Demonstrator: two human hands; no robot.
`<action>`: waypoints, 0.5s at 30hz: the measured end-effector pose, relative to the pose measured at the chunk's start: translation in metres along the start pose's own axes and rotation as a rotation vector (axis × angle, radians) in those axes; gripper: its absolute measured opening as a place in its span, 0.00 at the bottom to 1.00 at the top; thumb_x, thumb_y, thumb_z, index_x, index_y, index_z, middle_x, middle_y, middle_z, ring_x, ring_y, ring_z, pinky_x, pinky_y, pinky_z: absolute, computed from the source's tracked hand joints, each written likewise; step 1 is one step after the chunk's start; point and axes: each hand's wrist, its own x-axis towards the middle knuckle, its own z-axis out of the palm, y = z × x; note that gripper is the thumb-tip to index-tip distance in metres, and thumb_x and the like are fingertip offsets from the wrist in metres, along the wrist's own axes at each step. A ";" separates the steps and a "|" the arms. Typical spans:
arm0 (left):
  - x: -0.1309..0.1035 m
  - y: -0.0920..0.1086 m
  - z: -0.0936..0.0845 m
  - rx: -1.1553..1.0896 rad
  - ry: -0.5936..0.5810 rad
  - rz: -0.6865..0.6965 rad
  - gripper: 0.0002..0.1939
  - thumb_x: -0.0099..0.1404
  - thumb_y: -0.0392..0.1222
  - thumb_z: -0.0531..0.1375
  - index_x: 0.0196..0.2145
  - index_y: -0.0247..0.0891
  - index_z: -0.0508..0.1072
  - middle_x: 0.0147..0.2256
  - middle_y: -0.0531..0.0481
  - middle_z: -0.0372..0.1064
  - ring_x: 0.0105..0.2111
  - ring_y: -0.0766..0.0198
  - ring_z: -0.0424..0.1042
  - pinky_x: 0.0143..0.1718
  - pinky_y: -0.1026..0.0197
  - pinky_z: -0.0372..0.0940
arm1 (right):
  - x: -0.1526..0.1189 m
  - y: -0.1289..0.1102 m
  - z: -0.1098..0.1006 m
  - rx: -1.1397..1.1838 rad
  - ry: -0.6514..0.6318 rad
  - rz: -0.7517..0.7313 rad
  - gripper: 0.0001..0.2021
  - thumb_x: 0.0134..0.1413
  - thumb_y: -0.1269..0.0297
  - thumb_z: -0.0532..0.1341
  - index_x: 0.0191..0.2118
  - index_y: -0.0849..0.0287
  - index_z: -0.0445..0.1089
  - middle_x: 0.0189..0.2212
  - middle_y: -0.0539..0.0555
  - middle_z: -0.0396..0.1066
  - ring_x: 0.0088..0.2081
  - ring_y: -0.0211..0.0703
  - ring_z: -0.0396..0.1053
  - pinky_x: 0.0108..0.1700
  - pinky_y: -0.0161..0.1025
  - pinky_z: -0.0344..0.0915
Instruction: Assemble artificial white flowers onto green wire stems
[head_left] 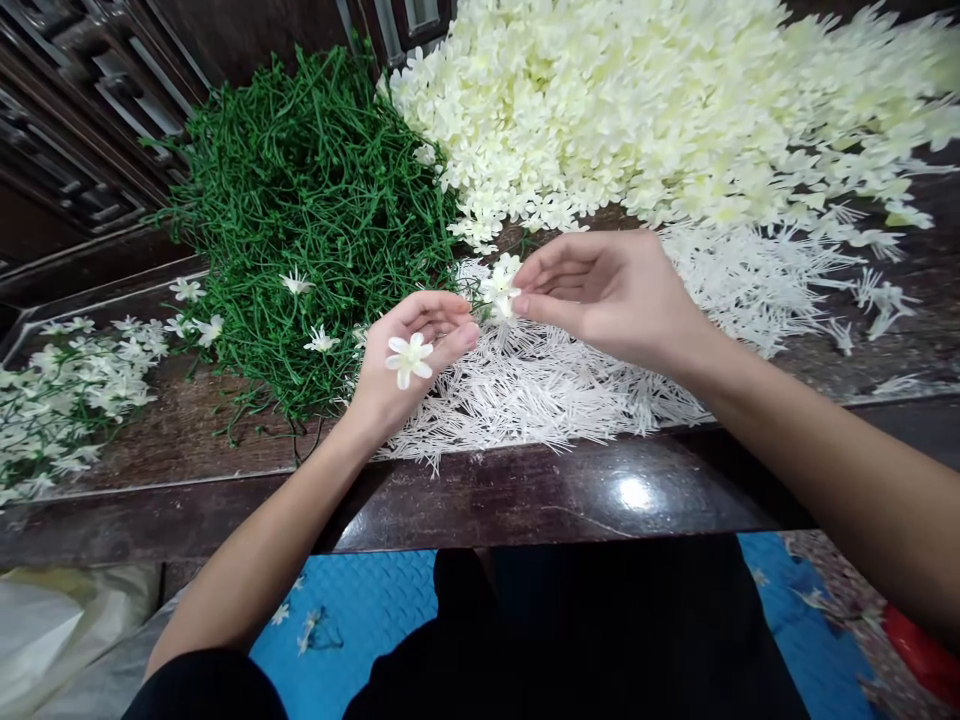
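Observation:
My right hand (600, 290) pinches a white artificial flower (499, 287) between thumb and fingertips. Close by on the left, my left hand (412, 345) is closed on a thin green plastic stem (478, 308), most of it hidden by the fingers. Another white flower (409, 360) shows in front of the left thumb's base; whether it joins the same stem I cannot tell. Beneath both hands spreads a heap of white spiky flower pieces (525, 385). A tangled pile of green stems (315, 200) lies beyond my left hand.
Loose pale yellow-white petals (637, 110) are heaped at the back right. Assembled flowers on stems (90, 390) lie at the far left. The dark wooden bench (525, 490) has a raised front edge. Below is a blue mat (360, 590) with a few dropped flowers.

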 end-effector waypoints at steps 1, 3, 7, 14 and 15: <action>0.000 -0.001 0.000 0.004 -0.018 -0.001 0.12 0.55 0.38 0.72 0.37 0.38 0.77 0.34 0.53 0.74 0.32 0.72 0.73 0.37 0.68 0.72 | -0.001 0.001 0.001 0.029 -0.036 0.002 0.06 0.46 0.67 0.69 0.33 0.55 0.74 0.32 0.52 0.77 0.35 0.46 0.75 0.43 0.48 0.78; 0.000 -0.001 0.001 0.012 -0.047 -0.004 0.14 0.53 0.37 0.73 0.38 0.38 0.77 0.33 0.53 0.73 0.33 0.71 0.73 0.37 0.68 0.71 | -0.002 0.004 0.003 0.066 -0.104 0.005 0.07 0.46 0.66 0.70 0.34 0.54 0.73 0.32 0.52 0.76 0.35 0.46 0.75 0.42 0.48 0.78; -0.001 0.000 0.005 0.032 -0.066 0.030 0.16 0.49 0.35 0.75 0.36 0.37 0.78 0.31 0.53 0.73 0.32 0.71 0.72 0.36 0.67 0.71 | -0.004 0.006 0.008 0.140 -0.184 0.020 0.09 0.46 0.64 0.71 0.35 0.54 0.73 0.33 0.52 0.76 0.36 0.47 0.76 0.44 0.48 0.77; -0.003 0.000 0.006 0.060 0.001 0.067 0.10 0.55 0.38 0.72 0.35 0.37 0.79 0.34 0.51 0.77 0.33 0.69 0.76 0.39 0.65 0.74 | -0.005 -0.004 0.003 0.289 -0.209 0.044 0.06 0.52 0.64 0.70 0.36 0.56 0.74 0.32 0.53 0.79 0.36 0.47 0.79 0.42 0.48 0.78; -0.003 -0.002 0.005 0.063 0.022 0.071 0.09 0.56 0.39 0.71 0.35 0.37 0.79 0.34 0.51 0.77 0.33 0.69 0.76 0.39 0.66 0.74 | -0.004 -0.006 0.001 0.257 -0.202 0.031 0.05 0.53 0.64 0.69 0.36 0.56 0.74 0.32 0.53 0.79 0.35 0.48 0.78 0.42 0.48 0.78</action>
